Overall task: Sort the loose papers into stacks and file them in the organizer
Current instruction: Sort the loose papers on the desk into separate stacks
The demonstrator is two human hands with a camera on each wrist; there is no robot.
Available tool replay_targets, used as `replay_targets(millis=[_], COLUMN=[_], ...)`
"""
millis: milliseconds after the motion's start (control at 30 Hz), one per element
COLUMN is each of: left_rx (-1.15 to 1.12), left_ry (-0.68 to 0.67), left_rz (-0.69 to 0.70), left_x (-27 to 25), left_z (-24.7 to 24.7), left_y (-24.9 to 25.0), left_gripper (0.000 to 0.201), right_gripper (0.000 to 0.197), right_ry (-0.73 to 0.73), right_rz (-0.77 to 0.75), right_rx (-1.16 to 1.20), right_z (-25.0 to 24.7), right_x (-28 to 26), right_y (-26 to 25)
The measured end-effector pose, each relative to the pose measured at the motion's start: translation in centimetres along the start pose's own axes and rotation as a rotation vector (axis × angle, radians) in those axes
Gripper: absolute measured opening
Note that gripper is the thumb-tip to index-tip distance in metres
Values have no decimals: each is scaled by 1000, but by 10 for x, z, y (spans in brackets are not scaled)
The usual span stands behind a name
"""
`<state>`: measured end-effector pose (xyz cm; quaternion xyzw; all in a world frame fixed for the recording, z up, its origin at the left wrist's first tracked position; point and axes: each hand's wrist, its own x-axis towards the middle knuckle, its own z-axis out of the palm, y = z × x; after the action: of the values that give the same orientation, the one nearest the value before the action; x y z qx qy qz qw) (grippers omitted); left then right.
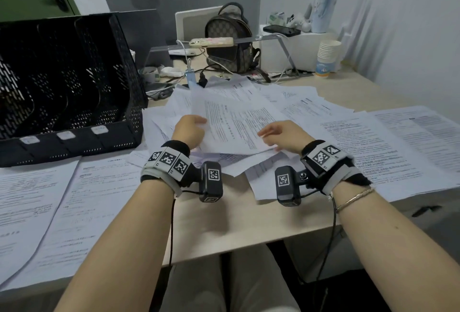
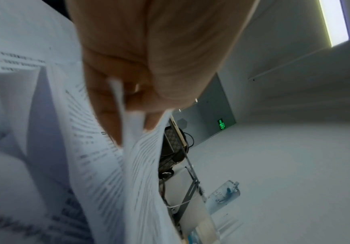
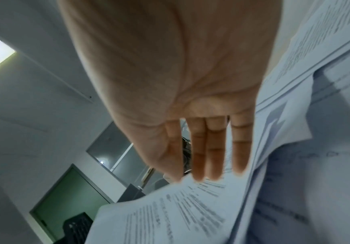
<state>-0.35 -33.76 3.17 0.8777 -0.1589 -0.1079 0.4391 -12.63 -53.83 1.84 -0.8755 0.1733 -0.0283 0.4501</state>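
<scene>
A loose heap of printed papers [image 1: 293,102] covers the middle of the desk. My left hand [image 1: 191,128] pinches the left edge of a few sheets [image 1: 236,124] and lifts them off the heap; in the left wrist view its fingers [image 2: 109,118] curl round the sheets [image 2: 140,165]. My right hand [image 1: 278,134] lies flat at the sheets' right side. Its straight fingertips [image 3: 207,171] touch the edge of the top sheet [image 3: 169,211]. The black mesh organizer [image 1: 74,82] stands at the left with its slots showing no papers.
Flat sheets lie at the near left [image 1: 62,212] and at the right [image 1: 398,149]. Behind the heap are a checkered backpack [image 1: 231,37], a phone [image 1: 211,42] on a riser, cables and a stack of paper cups [image 1: 328,57]. Bare desk [image 1: 236,224] shows in front.
</scene>
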Motion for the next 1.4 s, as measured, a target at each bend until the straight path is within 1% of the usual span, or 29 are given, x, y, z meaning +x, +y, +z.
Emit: replay_targets(millis=[67,133,167,267,367,500,700,833,933,1033,1067,1133,1267,1400], left_rx=[-71,-123,-164,-256,-306,-366,-358,-366,-364,-386,-403,-408,-387,-371], left_ry=[135,238,266,293,315,303,257,207,157,89,81,108,173,147], left_rz=[69,114,130,185,230,278,365,379,401,395,392,357,199,64], left_x=[-1,-2,-5,-14,-23,-35,-56,-61,-67,-71,-70,-64,-42,-31], left_z=[-5,-7,-7,0,11,25,52,72,86,93,94,91,82,79], left_y=[3,9,12,24,34,45,54,51,50,51,50,49,44,42], left_gripper=[59,62,63,64,63,61,60,62,62,65,68,73,79,82], right_gripper=[29,41,45,54,52,46,32,17,20,31,36,44,49,47], right_ry=[52,28,8,-5,10,65,180,325,419,511,539,575,613,611], right_rz=[-29,-64,-85,-127,-128,-122,-108,-109,-111,-116,-117,-118,-107,-113], right_rx=[143,265,302,353,413,485,563,597,553,431,400,347,301,326], right_z=[-1,0,1,3,3,1,-2,-8,-13,-19,-23,-30,-42,-50], right_x=[-6,-15,-19,-27,-33,-38,-44,-47,-50,-51,-52,-54,-61,-68], right_y=[-7,-15,-20,-31,-35,-32,-21,-12,-6,2,6,13,28,35])
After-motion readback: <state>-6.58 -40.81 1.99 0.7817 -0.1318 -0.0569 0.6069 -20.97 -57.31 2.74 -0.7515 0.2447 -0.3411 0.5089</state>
